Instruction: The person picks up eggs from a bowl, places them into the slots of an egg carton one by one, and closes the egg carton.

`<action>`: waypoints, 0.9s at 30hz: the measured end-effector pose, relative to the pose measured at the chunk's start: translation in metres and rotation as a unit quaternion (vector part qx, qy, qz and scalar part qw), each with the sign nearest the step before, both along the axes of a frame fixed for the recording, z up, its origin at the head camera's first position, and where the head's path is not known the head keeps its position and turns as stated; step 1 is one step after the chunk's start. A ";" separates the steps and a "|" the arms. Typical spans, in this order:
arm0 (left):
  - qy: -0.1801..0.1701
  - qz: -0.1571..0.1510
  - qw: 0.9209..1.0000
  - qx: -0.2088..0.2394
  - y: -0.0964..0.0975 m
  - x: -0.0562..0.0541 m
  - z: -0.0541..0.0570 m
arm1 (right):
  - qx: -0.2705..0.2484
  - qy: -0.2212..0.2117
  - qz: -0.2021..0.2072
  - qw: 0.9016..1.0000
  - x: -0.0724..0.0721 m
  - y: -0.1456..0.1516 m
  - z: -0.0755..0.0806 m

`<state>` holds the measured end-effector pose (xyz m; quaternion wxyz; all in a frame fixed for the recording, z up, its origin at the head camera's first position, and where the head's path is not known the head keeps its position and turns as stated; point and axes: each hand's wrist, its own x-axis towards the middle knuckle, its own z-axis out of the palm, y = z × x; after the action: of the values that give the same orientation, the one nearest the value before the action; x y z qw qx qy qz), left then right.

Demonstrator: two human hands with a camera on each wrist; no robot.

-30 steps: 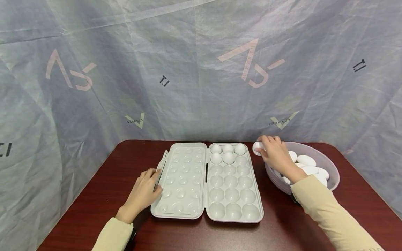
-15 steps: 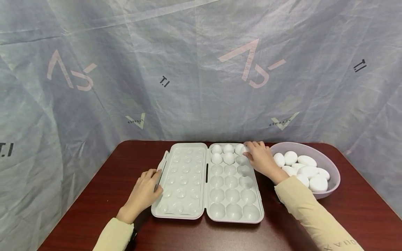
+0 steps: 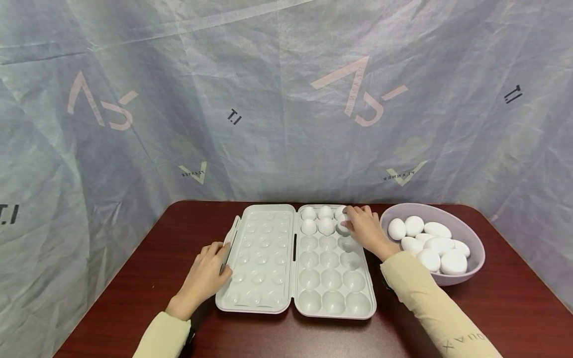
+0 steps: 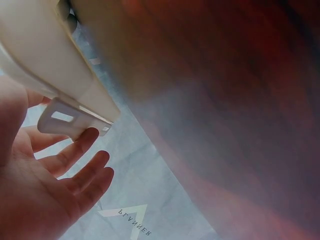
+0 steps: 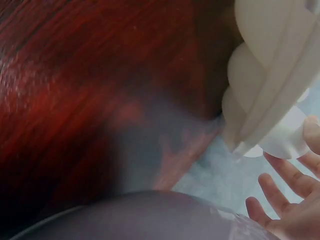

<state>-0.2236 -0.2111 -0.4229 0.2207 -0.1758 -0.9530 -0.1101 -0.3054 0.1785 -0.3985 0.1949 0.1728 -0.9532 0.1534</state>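
Observation:
A white plastic egg carton (image 3: 295, 298) lies unfolded on the table, its lid half (image 3: 264, 248) left and cupped half right. Several white eggs (image 3: 309, 227) stand in its far cups. My right hand (image 3: 364, 227) pinches a white egg (image 5: 287, 135) at the second row's right cup; how deep it sits is partly hidden by the fingers. At the lid's outer edge, my left hand (image 3: 203, 272) holds the slotted latch flap (image 4: 70, 119) lightly between thumb and fingers. The left wrist view shows the other fingers loosely spread beside it.
To the right of the carton stands a pale purple bowl (image 3: 476, 248) with several white eggs (image 3: 439, 244). Dark red wood forms the table (image 3: 147, 263). A grey printed cloth (image 3: 268, 124) hangs behind its far edge.
My right hand has carried the egg left from beside the bowl to the carton's right column, then slightly down to the second-row cup. My left hand has stayed at the lid.

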 end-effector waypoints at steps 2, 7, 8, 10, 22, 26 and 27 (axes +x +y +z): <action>0.001 -0.001 1.000 0.000 0.000 0.000 0.000 | 0.004 -0.002 -0.004 1.000 -0.001 0.000 -0.003; 0.002 0.000 1.000 0.000 0.000 0.000 0.000 | 0.012 -0.003 -0.010 1.000 -0.002 -0.001 -0.008; 0.002 0.000 1.000 0.000 0.000 0.000 0.000 | 0.013 -0.002 -0.010 1.000 -0.002 -0.001 -0.009; 0.001 0.001 1.000 0.000 0.000 0.000 0.000 | 0.013 -0.002 -0.010 1.000 -0.002 -0.001 -0.010; 0.001 0.001 1.000 -0.001 0.001 -0.001 -0.001 | 0.012 -0.002 -0.021 1.000 -0.005 -0.001 -0.022; 0.000 0.000 1.000 -0.002 0.001 -0.001 0.000 | 0.010 -0.003 -0.022 1.000 -0.005 -0.002 -0.022; 0.000 0.000 1.000 -0.001 0.001 -0.001 0.000 | 0.010 -0.003 -0.022 1.000 -0.005 -0.002 -0.022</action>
<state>-0.2243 -0.2105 -0.4230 0.2208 -0.1760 -0.9531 -0.1088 -0.3101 0.1766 -0.4201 0.1933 0.1532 -0.9590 0.1397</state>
